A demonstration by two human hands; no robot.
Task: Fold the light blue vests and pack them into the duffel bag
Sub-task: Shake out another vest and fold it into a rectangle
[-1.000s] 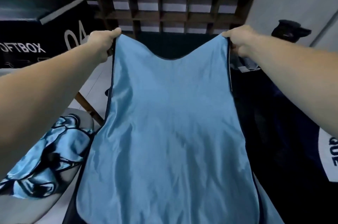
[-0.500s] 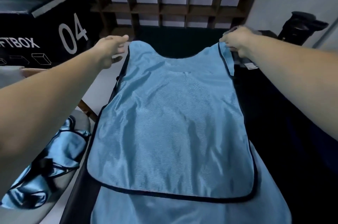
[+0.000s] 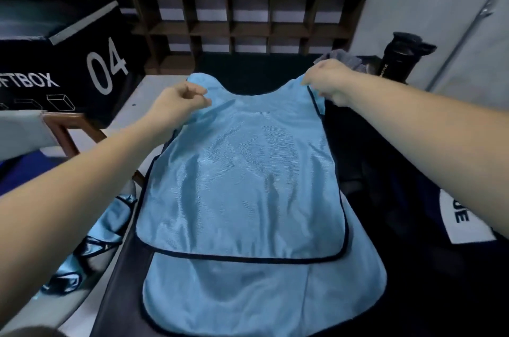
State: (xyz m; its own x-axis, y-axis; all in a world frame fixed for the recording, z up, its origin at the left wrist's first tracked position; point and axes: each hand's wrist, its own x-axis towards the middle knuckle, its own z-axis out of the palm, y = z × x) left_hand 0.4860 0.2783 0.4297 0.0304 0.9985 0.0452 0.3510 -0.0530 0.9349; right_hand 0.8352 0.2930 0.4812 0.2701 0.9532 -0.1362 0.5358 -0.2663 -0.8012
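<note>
A light blue vest (image 3: 242, 171) with dark trim lies flat on a dark table cover (image 3: 115, 281), neck hole away from me. A second light blue vest (image 3: 261, 292) lies under it, its hem sticking out toward me. My left hand (image 3: 179, 101) is at the top vest's left shoulder, fingers curled and pinching the fabric. My right hand (image 3: 327, 80) pinches the right shoulder strap. The dark navy duffel bag (image 3: 407, 185) with a white patch lies to the right of the vests, under my right forearm.
A crumpled heap of light blue vests (image 3: 91, 243) sits on a grey seat at lower left. A black box marked 04 (image 3: 82, 61) stands at the left, a wooden shelf (image 3: 248, 22) behind. A black bottle (image 3: 399, 56) and grey cloth (image 3: 341, 57) lie at the far right.
The vest, held up by both shoulders a second ago, now lies flat on the table. My left hand let go, then came back onto the left shoulder.
</note>
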